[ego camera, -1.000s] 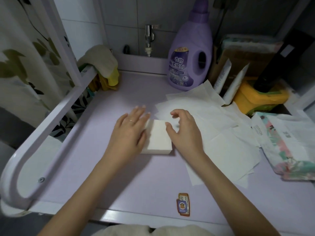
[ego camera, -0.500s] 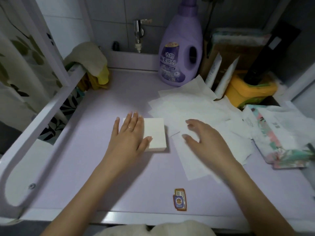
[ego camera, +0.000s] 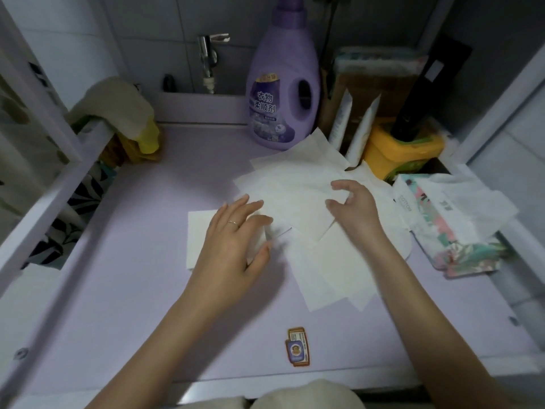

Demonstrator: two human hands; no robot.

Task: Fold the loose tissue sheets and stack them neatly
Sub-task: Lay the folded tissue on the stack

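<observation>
Tiled wall (ego camera: 147, 39) stands behind the lilac surface (ego camera: 147, 290). Your loose sheets (ego camera: 295, 196) spread right of centre. Your right hand (ego camera: 356, 208) is over them, fingers half curled, thumb apart, pinching nothing. Your left hand (ego camera: 233, 246) lies flat, fingers straight, on the folded stack (ego camera: 200, 237) beside them. The purple bottle (ego camera: 283, 93) reads 衣物柔顺剂.

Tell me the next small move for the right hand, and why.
Probably pinch the top loose sheet with the right hand and draw it toward the near edge to fold. That hand's fingers curl over the sheet with no visible grip yet, and the left hand rests on the folded stack.
</observation>
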